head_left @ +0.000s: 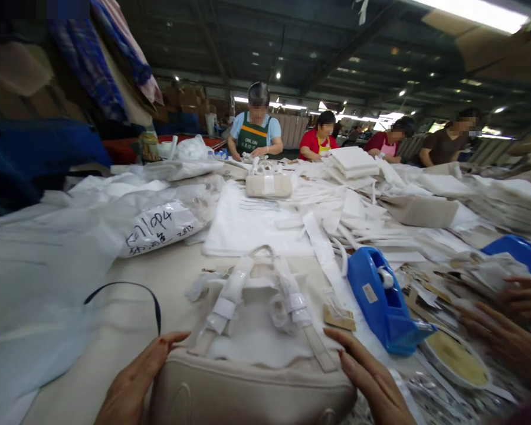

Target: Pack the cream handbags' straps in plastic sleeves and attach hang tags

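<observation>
A beige handbag (252, 389) lies at the bottom centre, its straps wrapped in white material and pointing away from me. My left hand (144, 375) presses on the bag's left end, and my right hand (367, 372) on its right end, so the bag is held between both. White stuffing or wrap shows along the bag's upper edge. A dark blue strip (135, 284) curves beside my left hand. A small brown card (338, 317) lies just beyond my right fingers.
A blue tape dispenser (380, 301) stands right of the bag, beside a tape roll (458, 357). Another person's hands (508, 330) work at the far right. A plastic-wrapped bundle (163, 221), white foam sheets (256, 218) and another bag (269, 185) lie beyond. Several people stand behind.
</observation>
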The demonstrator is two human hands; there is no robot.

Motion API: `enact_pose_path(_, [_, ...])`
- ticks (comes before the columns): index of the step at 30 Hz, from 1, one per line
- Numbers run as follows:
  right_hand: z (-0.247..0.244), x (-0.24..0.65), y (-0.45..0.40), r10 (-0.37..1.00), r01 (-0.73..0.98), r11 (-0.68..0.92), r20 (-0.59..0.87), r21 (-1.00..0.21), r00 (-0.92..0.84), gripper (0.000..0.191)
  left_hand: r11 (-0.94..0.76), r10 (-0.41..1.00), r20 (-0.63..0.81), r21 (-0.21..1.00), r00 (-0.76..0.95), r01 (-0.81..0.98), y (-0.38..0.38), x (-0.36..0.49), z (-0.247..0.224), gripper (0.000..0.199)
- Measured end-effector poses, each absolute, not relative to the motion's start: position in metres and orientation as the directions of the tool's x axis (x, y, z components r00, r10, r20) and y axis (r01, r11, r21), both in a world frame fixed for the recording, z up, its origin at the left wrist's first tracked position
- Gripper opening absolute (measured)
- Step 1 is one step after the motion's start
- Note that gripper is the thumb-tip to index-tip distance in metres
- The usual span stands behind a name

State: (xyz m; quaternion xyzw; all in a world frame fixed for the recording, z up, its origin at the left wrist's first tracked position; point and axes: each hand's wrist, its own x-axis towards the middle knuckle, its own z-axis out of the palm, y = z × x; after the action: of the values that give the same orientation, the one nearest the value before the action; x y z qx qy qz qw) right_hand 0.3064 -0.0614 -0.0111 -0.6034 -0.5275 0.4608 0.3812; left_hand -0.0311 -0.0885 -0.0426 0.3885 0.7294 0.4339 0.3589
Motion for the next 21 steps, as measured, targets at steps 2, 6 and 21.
enact_pose_path(2, [-0.006, 0.308, -0.057, 0.988, 0.309, -0.149, -0.154, -0.939, 0.007, 0.042, 0.349, 0.902, -0.255, 0.905, -0.347, 0.242, -0.082, -0.035, -0.03, 0.045])
enact_pose_path(6, [-0.005, 0.309, -0.048, 0.986, 0.319, -0.157, -0.168, -0.935, -0.006, 0.039, 0.443, 0.89, -0.423, 0.89, -0.171, 0.104, -0.068, -0.032, -0.007, 0.041])
enact_pose_path(21, [-0.016, 0.292, -0.05, 0.993, 0.362, -0.1, -0.073, -0.927, 0.088, 0.035, 0.501, 0.849, -0.489, 0.866, 0.198, -0.009, -0.032, -0.022, 0.005, 0.027])
